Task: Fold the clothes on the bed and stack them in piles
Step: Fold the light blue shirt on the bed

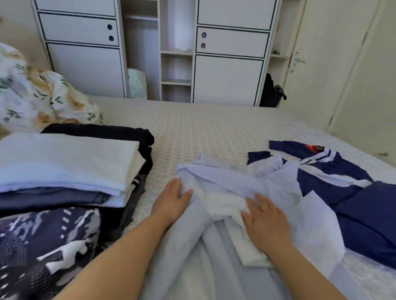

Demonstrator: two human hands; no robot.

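A pale blue shirt lies spread in front of me on the bed, its collar pointing away. My left hand rests flat on the shirt's left side, fingers apart. My right hand presses flat on a white inner part of the shirt, fingers spread. A navy and white sports garment lies unfolded to the right, partly under the shirt. On the left stands a pile of folded clothes, white on top, blue and black beneath.
A dark patterned garment lies at the near left. A floral pillow sits at the far left. A white wardrobe stands beyond the bed, a door to the right. Patterned bedcover shows in the middle.
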